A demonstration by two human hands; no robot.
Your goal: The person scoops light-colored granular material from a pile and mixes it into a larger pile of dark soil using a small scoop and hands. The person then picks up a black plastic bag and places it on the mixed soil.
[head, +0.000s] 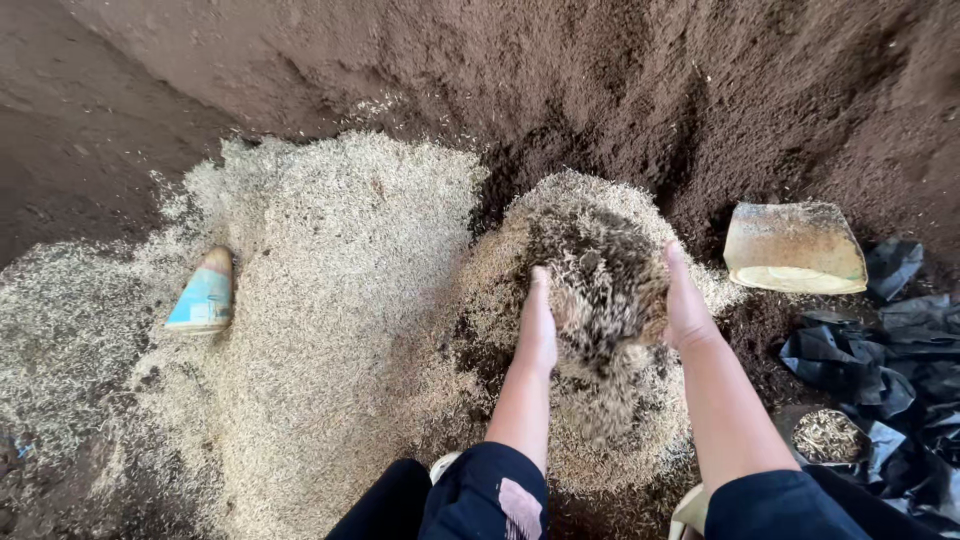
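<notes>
My left hand (538,330) and my right hand (688,305) are raised side by side, palms facing each other, cupping a heap of mixed husk and dark soil (603,290) between them. Some of the mix spills down below the hands onto a small mound of husk and soil (600,420). A wide pale pile of rice husk (330,300) spreads to the left. Behind it rises a big heap of dark brown soil (650,90).
A light blue and tan scoop-like container (205,295) lies on the husk at left. A tan cut-off container (795,250) sits at right by crumpled black plastic bags (890,370). A small round pot of husk (828,436) stands near my right arm.
</notes>
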